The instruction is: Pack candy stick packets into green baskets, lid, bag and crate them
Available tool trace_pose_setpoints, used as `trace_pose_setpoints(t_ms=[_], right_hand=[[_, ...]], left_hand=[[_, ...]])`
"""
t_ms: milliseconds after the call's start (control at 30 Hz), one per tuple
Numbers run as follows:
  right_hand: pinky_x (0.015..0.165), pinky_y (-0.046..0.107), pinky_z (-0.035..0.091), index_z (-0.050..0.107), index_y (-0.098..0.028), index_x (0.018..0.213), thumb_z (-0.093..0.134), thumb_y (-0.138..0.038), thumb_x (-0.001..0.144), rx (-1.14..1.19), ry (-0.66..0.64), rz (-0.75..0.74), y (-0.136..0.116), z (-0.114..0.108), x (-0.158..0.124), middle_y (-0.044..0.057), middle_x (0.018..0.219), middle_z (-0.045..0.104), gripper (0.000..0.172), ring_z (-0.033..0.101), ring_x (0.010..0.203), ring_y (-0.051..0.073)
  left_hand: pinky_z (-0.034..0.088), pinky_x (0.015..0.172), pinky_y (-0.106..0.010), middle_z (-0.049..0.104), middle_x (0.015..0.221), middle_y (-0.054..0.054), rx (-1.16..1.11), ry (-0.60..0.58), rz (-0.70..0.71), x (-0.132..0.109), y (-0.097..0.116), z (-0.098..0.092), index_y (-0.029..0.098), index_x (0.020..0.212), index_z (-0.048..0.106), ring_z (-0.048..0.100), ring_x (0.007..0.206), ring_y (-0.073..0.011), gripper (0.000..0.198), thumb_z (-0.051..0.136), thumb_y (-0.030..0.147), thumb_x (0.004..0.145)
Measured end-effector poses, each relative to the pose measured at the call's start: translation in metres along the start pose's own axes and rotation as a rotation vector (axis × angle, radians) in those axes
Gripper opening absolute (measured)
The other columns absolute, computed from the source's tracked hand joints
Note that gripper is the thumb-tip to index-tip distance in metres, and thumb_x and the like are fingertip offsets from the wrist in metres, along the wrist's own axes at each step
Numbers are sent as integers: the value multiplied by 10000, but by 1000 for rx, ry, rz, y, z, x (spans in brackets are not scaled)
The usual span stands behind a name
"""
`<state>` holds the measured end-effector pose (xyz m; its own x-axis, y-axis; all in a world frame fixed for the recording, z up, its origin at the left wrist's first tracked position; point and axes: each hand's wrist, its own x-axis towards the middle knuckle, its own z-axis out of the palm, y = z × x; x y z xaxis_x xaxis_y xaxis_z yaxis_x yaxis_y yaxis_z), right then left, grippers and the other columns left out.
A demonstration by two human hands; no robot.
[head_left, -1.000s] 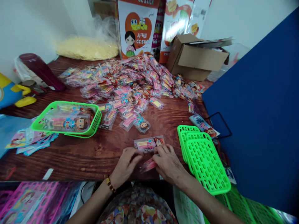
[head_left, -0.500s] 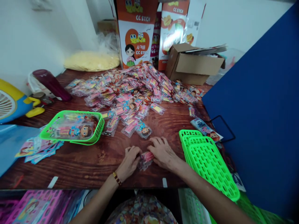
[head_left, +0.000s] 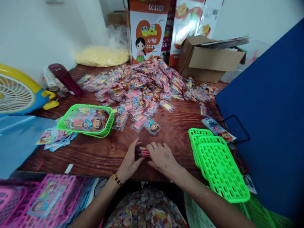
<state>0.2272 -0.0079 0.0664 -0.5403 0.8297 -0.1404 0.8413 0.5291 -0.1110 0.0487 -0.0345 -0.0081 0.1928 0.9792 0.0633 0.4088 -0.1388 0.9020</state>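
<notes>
A small stack of clear-wrapped packets [head_left: 144, 153] with pink sticks stands between my hands near the table's front edge. My right hand [head_left: 163, 158] is closed over its right end, fingers curled on the far side. Around the left end, my left hand [head_left: 130, 156] is cupped, thumb on the near side and fingers on the far side. A big heap of similar packets [head_left: 152, 79] spreads over the back of the table, its nearest packets [head_left: 152, 125] lying just beyond my hands. To the left, a green basket [head_left: 109, 122] holds several packets with cartoon figures.
Green perforated baskets [head_left: 220, 167] are stacked at right, beside a blue panel [head_left: 266, 104]. Printed cards [head_left: 57, 139], a yellow-blue fan [head_left: 21, 91] and a dark red bottle [head_left: 64, 79] are at left. Cartons [head_left: 211, 60] stand behind; pink baskets [head_left: 47, 196] sit below the table edge.
The packets, lying flatter with pink faces up, are now turned edge-up as a stack. My left hand's fingers have straightened and its thumb has spread. The view has shifted slightly.
</notes>
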Motion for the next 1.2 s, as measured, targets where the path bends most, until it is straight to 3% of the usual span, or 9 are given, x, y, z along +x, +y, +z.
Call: trace_pose_setpoints(t_ms=[167, 333, 433, 567, 667, 767, 967, 1067, 1200], right_hand=[[912, 446, 392, 439, -169, 1292, 699, -303, 784, 41, -70, 29, 30, -10, -21, 112, 1196, 592, 587, 566, 1065, 284], [870, 382, 410, 491, -183, 1214, 644, -235, 824, 43, -80, 17, 41, 1, -33, 80, 1132, 604, 422, 583, 1013, 248], [806, 328, 417, 509, -200, 1159, 573, -204, 864, 43, -77, 27, 40, 5, -35, 67, 1092, 611, 302, 594, 986, 224], [673, 283, 403, 517, -216, 1092, 437, -159, 917, 61, -87, 34, 37, 1, -27, 50, 1026, 631, 201, 623, 913, 194], [666, 289, 409, 519, -222, 1061, 434, -145, 903, 78, -58, 8, 24, 0, -16, 41, 997, 639, 195, 632, 877, 195], [714, 303, 428, 522, -217, 1083, 478, -151, 877, 106, -43, -35, 7, 0, -5, 52, 1016, 642, 221, 635, 895, 204], [867, 368, 437, 538, -215, 1142, 629, -439, 844, 295, -100, -169, 18, -30, 29, 62, 1132, 634, 384, 599, 1042, 240], [957, 396, 403, 537, -227, 1204, 547, -481, 907, 284, 71, -68, 32, -38, 70, 85, 1265, 582, 391, 524, 1170, 242], [1080, 489, 301, 459, -249, 1369, 510, -435, 941, 122, 173, 18, 44, -6, 119, 97, 1503, 393, 469, 314, 1381, 288]], left_hand=[[339, 1118, -487, 488, 1365, -117, 14, -89, 26, 2, 9, -1, 269, 1463, 222, 479, 1273, -233, 678, 571, 241, 882], [326, 1133, -464, 365, 1471, -146, -46, -59, 36, 5, 16, 13, 256, 1492, 101, 407, 1345, -244, 822, 623, 274, 857], [387, 1088, -437, 479, 1354, -122, 4, -25, 27, 4, 12, 20, 249, 1483, 152, 502, 1247, -222, 716, 565, 294, 900], [391, 1080, -459, 463, 1370, -146, 226, 12, 94, 2, 18, 5, 236, 1510, 67, 468, 1284, -255, 788, 562, 335, 905], [202, 1149, -585, 313, 1508, -178, 602, 59, 220, 3, 39, -21, 226, 1522, 79, 232, 1425, -359, 953, 686, 396, 806], [50, 1147, -641, 441, 1441, -157, 849, -87, 313, 8, 57, -41, 222, 1485, 256, 241, 1410, -388, 903, 741, 383, 741], [422, 923, -464, 639, 1037, -79, 991, -338, 182, 13, 46, -40, 208, 1155, 573, 579, 967, -255, 295, 549, 205, 861], [430, 873, -420, 625, 1062, -66, 1001, -333, 130, 9, 37, -36, 228, 1138, 564, 567, 981, -253, 282, 536, 183, 861], [424, 865, -406, 612, 1062, -45, 986, -320, 98, 6, 37, -35, 253, 1129, 550, 548, 993, -252, 287, 548, 181, 852]])
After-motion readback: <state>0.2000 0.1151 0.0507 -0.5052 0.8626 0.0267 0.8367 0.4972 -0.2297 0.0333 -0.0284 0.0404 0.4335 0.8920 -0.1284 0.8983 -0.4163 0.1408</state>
